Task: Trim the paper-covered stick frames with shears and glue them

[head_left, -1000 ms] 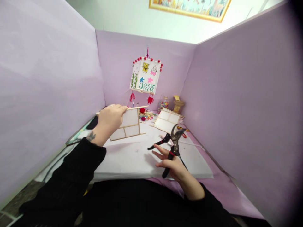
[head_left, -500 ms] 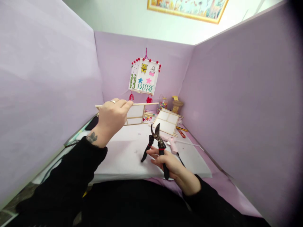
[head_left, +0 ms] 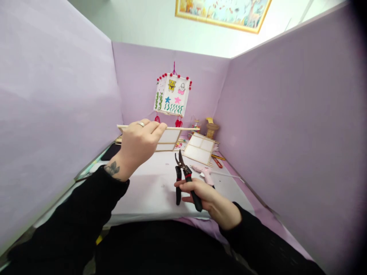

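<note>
My left hand (head_left: 140,143) is raised above the white mat and pinches the top stick of a paper-and-stick lantern panel (head_left: 169,138), held nearly edge-on. My right hand (head_left: 202,196) is wrapped round the handles of black cutting pliers (head_left: 185,179) with red marks. The pliers' jaws point up toward the panel's lower edge and sit a little below it. A second framed panel (head_left: 199,148) lies on the mat behind the pliers.
A finished decorated lantern (head_left: 172,95) hangs at the back wall. A pink glue gun (head_left: 205,172), red-handled tool (head_left: 218,162), loose sticks, a bead jar (head_left: 196,125) and a twine spool (head_left: 211,129) lie at the far end. Purple partition walls (head_left: 286,114) enclose the white mat (head_left: 143,187).
My left hand lifted the panel and tilted it flatter. My right hand turned the pliers upright, gripped both handles, and moved left under the panel.
</note>
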Action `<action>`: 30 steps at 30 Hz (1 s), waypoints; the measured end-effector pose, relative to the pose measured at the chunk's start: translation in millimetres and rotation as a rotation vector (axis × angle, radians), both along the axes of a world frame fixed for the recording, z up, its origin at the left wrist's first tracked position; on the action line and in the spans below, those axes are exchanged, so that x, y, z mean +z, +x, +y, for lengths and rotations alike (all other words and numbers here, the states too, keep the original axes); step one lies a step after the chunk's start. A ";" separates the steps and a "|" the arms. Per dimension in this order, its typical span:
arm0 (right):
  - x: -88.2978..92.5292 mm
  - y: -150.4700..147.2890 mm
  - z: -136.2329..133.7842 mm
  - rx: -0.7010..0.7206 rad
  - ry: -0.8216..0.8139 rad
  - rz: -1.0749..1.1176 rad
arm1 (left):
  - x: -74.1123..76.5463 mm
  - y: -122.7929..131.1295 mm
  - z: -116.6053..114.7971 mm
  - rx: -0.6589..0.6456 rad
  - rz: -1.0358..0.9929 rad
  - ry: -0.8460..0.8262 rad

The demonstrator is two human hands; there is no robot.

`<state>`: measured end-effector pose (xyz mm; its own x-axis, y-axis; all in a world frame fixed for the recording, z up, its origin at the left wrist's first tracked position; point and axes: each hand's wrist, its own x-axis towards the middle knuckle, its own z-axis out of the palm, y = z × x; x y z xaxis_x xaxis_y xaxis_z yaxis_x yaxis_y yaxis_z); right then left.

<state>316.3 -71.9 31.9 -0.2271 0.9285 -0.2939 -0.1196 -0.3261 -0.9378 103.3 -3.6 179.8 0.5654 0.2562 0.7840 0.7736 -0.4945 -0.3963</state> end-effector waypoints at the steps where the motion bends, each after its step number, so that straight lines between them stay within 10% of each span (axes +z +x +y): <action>1: 3.5 -1.2 1.7 0.002 -0.016 -0.006 | -0.5 2.0 -0.4 -0.005 0.011 0.007; 21: 12.4 -15.9 17.2 -0.165 0.055 -0.109 | -1.8 24.1 -32.7 -0.209 0.049 0.328; 30: -15.6 -12.5 27.3 -0.281 0.410 -0.332 | -18.5 4.7 -68.2 -0.285 0.014 0.258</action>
<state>303.8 -44.6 16.3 0.0867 0.9923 0.0882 0.1724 0.0723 -0.9824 108.0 -71.9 161.2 0.5968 -0.1174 0.7938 0.6129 -0.5718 -0.5453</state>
